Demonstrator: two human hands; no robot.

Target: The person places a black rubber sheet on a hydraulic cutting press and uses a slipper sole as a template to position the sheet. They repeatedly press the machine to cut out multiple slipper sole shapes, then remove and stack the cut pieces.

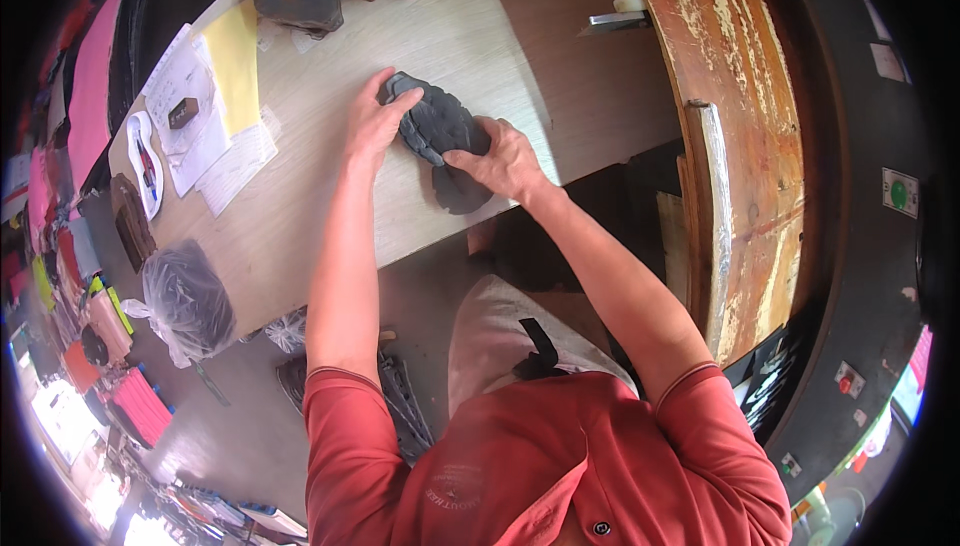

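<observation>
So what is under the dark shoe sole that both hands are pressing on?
The dark shoe sole lies on the light wooden tabletop. A second dark piece pokes out beneath its near end. The left hand and right hand cover its edges; anything else underneath is hidden.

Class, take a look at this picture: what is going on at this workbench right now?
A person in a red shirt leans over a pale wooden table and works on a dark grey shoe sole with both bare hands. The left hand presses on its far end, and the right hand holds its near edge. A second dark piece lies just under it at the table's edge. To the left lie papers, a yellow sheet and a plastic bag.
</observation>
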